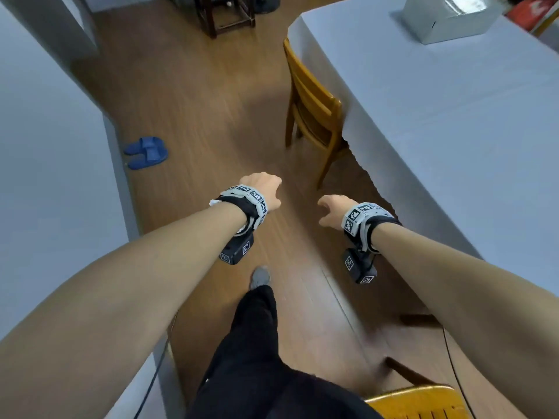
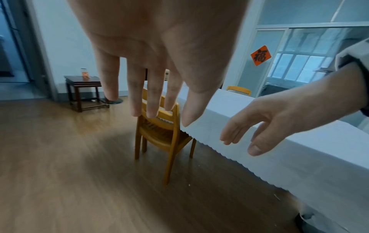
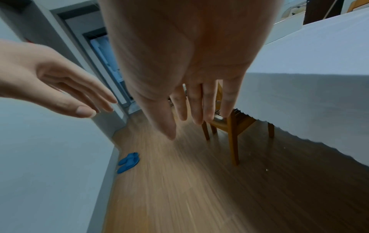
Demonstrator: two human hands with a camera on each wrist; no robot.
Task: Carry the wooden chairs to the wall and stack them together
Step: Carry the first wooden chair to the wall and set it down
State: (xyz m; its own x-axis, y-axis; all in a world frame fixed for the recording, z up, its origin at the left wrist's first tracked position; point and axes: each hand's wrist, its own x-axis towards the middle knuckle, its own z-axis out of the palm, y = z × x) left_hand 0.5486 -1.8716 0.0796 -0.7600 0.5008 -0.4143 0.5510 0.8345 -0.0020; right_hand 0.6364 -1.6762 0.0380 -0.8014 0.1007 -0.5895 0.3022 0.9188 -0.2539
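A yellow wooden chair [image 1: 314,116] [image 2: 161,134] [image 3: 233,126] stands ahead, pushed under the left edge of the table, its slatted back toward me. Both arms reach forward over the floor, short of it. My left hand [image 1: 263,189] [image 2: 157,88] [image 3: 66,93] is open with straight fingers and holds nothing. My right hand [image 1: 332,210] [image 3: 195,104] [image 2: 265,127] is open too, fingers relaxed, empty. A second yellow chair [image 1: 420,402] shows at the bottom right, close behind my right arm. A third chair back [image 2: 239,90] peeks over the table's far side.
A long table under a white cloth [image 1: 453,116] fills the right, with a white box [image 1: 450,16] on it. A white wall [image 1: 45,146] runs along the left, blue slippers [image 1: 146,152] at its foot. A dark wooden stand [image 1: 227,13] stands at the far end.
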